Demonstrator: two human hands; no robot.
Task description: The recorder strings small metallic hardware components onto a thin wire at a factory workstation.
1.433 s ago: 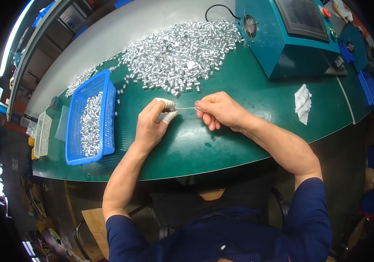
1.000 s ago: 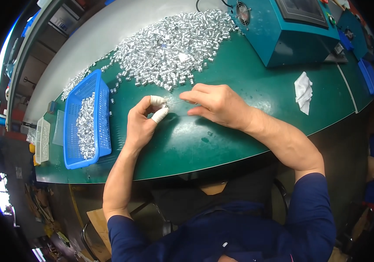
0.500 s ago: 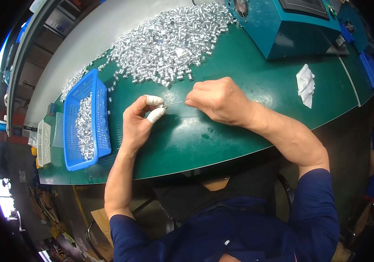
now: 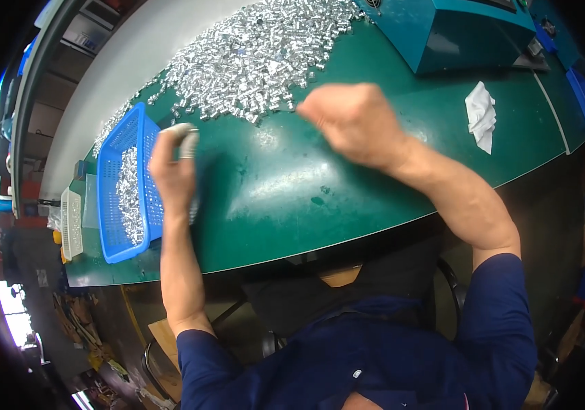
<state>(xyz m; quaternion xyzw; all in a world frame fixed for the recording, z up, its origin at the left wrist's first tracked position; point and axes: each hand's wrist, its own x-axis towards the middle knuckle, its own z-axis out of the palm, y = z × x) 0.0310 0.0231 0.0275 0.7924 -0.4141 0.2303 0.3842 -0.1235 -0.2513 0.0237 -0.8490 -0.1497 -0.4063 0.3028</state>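
Note:
My left hand [image 4: 173, 167] is beside the right wall of a blue plastic basket [image 4: 147, 130], smeared by motion. White finger covers sit on its thumb and forefinger, whose tips are drawn together; anything between them cannot be made out. Inside the basket lie many small silvery metal parts [image 4: 128, 198]. My right hand [image 4: 361, 123] hovers over the green tabletop [image 4: 279, 184], in front of a large heap of similar silvery parts [image 4: 245, 68]. Its fingers are curled and pinched; blur hides what they hold.
A teal machine [image 4: 470, 44] stands at the back right. A crumpled white cloth [image 4: 480, 117] lies on the table's right side. Left of the basket is a narrow white plastic tray [image 4: 72, 222]. The table's curved front edge runs close to my body.
My left hand has swung left, away from my right hand, to the basket's side. The thin metal rod that spanned both hands no longer shows. My right hand has risen slightly.

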